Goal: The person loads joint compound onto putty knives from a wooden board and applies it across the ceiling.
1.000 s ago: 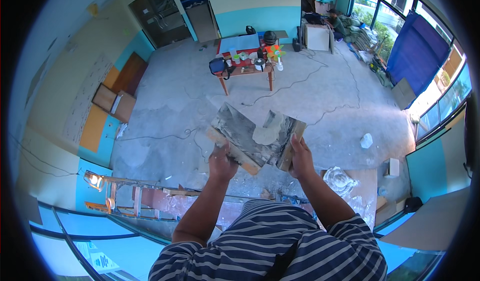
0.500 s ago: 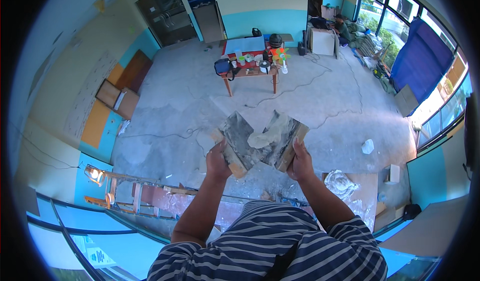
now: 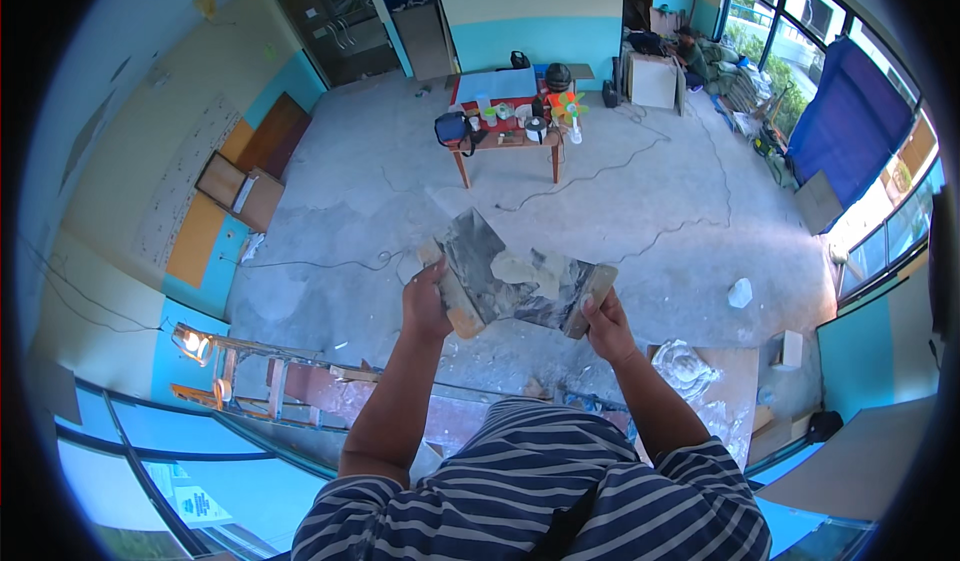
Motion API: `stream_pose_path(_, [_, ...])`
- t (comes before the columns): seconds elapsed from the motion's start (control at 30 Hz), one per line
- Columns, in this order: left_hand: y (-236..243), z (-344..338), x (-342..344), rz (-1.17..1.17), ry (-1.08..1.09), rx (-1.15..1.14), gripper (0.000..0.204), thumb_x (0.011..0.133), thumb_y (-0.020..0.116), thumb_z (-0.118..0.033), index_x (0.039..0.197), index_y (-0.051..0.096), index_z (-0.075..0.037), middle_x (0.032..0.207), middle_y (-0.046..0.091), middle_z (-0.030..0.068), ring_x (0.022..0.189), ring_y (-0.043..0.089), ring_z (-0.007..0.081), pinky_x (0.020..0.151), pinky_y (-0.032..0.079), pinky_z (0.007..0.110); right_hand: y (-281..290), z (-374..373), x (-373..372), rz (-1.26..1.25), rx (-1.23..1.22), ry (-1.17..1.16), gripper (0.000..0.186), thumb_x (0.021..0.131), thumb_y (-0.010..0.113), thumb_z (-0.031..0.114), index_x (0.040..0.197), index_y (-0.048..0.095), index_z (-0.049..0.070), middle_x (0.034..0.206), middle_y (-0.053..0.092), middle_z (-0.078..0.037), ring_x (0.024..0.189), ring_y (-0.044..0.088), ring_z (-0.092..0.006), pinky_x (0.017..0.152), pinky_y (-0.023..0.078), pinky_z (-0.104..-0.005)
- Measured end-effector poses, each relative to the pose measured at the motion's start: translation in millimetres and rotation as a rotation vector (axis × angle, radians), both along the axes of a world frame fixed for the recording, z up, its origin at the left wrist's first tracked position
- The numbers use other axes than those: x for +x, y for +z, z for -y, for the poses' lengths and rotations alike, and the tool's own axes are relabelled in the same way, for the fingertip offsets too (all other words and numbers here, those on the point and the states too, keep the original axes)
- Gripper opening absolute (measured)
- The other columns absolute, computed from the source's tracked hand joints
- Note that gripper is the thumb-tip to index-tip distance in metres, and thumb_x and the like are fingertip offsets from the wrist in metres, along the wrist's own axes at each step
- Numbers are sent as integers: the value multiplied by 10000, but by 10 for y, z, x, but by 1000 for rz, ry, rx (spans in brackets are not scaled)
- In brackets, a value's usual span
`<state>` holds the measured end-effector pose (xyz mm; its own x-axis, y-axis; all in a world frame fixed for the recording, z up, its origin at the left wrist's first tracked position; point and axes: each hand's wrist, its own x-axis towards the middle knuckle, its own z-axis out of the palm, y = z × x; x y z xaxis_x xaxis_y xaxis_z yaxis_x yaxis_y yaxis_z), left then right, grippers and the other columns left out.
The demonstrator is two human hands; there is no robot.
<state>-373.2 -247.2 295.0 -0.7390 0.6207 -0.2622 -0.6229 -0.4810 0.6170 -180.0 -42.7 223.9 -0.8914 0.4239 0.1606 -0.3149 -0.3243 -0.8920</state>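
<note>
High above the grey floor (image 3: 640, 211), the person holds two flat blades. The left hand (image 3: 425, 306) grips one blade (image 3: 470, 261) by its wooden edge; it points to one o'clock. The right hand (image 3: 605, 326) grips the other blade (image 3: 555, 296), which points to ten o'clock. The blades touch between the hands. A lump of pale paste (image 3: 520, 269) sits there, a little nearer the right hand.

Bright daylight from windows (image 3: 800, 21), sharp centre, strong fisheye bend w/ dark rim.
</note>
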Motion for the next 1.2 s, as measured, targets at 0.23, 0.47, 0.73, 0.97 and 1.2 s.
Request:
stream_pose_path(0.23, [59,-70,-19,12,26,86,370,960,454,-192,1268,459,14,1188,569,145,1087,579,317,948,461,491,-61,-58,118,48,175,-23,360,970,527,234,1269,428,59,1115,517,-6,1032,458,-108,914,366,-282])
stream_pose_path(0.47, [6,-114,-73,-49,69,187,423,981,434,-299,1308,442,-30,1259,542,103,1164,530,281,1011,405,449,-2,126,6,41,-563,21,434,984,474,272,1352,390,58,1288,517,-90,1179,517,-231,1007,407,-383])
stream_pose_path(0.73, [173,-295,-8,-53,48,280,472,974,430,-347,1350,414,-62,1312,512,114,1194,509,310,1032,384,472,-163,-12,-226,25,-813,148,504,987,424,344,1354,384,0,1311,513,-167,1178,527,-319,1019,412,-465])
stream_pose_path(0.97, [714,-214,-319,-168,165,453,430,913,459,-183,1322,442,-53,1275,533,123,1193,514,322,1042,383,479,134,-7,-123,-154,-797,252,655,827,633,381,1363,396,88,1212,524,-128,1063,519,-287,898,420,-464])
stream_pose_path(1.2, [3161,444,-773,-638,494,730,387,882,443,-273,1209,519,-81,1220,572,95,1134,554,286,973,444,453,380,-182,520,-413,-824,349,567,896,617,285,1382,394,98,1315,487,-109,1042,502,-262,942,414,-412])
